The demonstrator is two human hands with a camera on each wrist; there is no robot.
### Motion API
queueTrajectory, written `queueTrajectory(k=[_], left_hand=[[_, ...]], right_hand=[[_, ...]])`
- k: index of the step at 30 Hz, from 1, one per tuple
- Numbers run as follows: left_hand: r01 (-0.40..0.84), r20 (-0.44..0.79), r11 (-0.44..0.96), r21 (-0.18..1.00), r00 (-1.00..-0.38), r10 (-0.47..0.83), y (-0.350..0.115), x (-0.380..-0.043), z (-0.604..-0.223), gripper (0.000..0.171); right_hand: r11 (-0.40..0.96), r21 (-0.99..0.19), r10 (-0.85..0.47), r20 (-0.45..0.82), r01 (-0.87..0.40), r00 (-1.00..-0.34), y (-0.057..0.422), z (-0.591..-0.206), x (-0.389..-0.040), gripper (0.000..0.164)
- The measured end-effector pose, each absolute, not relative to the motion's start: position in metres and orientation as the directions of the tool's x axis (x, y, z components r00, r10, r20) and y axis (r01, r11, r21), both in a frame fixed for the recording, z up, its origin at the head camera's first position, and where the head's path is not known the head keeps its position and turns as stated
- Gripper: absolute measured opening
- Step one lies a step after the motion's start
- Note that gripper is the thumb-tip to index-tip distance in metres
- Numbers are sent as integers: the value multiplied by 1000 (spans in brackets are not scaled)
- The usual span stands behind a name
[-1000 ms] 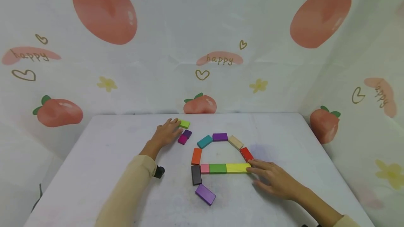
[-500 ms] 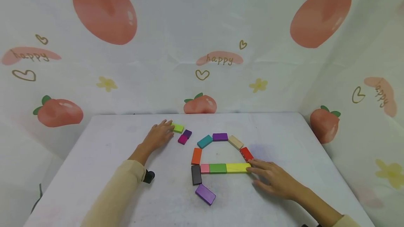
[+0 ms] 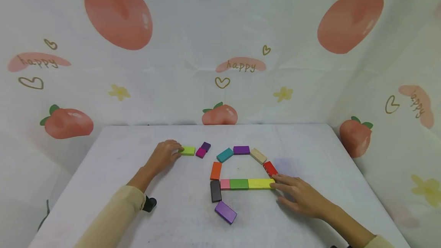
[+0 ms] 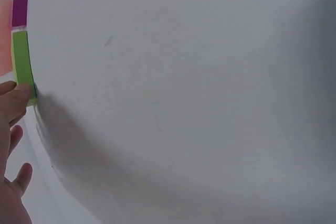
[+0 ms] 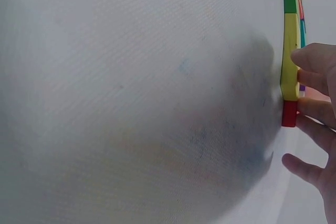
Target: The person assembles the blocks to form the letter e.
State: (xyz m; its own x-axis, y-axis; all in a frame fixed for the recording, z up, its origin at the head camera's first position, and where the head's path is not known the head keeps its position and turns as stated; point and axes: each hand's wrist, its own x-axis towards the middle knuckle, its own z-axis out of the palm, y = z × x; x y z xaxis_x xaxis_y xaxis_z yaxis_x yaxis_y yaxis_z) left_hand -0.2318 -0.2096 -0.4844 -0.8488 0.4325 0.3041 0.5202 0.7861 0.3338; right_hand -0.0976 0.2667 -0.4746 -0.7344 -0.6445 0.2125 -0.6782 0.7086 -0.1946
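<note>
In the head view my left hand [image 3: 163, 156] pinches the left end of a lime-green block [image 3: 188, 151] between thumb and fingers; the left wrist view shows the thumb on the block's side. Just right of it lie a magenta block [image 3: 201, 152] and a dark purple block [image 3: 206, 146], touching each other. My right hand [image 3: 301, 195] rests with extended fingers by the right end of a yellow block [image 3: 260, 184], close to a red block [image 3: 270, 168]. In the right wrist view another red block [image 5: 289, 114] sits at the yellow one's end, beside those fingers.
Left of the yellow block run a green block [image 3: 239, 184] and a pink block [image 3: 225, 184]. Teal [image 3: 225, 155], violet [image 3: 241, 150] and beige [image 3: 258, 156] blocks arch above. Orange [image 3: 216, 170], black [image 3: 215, 191] and light purple [image 3: 226, 212] blocks curve down the left side.
My left hand has drawn the lime-green block left and toward me, turning it level beside the magenta block. The right hand has kept its place. The head view has shifted slightly.
</note>
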Motion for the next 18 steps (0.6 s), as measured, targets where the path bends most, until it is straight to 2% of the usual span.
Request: queueTrajectory(k=[3,10,18], left_hand=[[522,318,776,355,-848,425,-211,-227,-487,19],[454,276,767,454,-890,363,-213,-215,-492,22],[486,340,742,462,-870,358,-212,-201,-484,24]], right_hand=[[707,-195,-645,214,-679,-733,267,-475,-97,42],[707,-191,-647,215,-681,-732,268,-476,-97,42],[700,-189,-652,222,-688,-725,269,-477,-98,43]])
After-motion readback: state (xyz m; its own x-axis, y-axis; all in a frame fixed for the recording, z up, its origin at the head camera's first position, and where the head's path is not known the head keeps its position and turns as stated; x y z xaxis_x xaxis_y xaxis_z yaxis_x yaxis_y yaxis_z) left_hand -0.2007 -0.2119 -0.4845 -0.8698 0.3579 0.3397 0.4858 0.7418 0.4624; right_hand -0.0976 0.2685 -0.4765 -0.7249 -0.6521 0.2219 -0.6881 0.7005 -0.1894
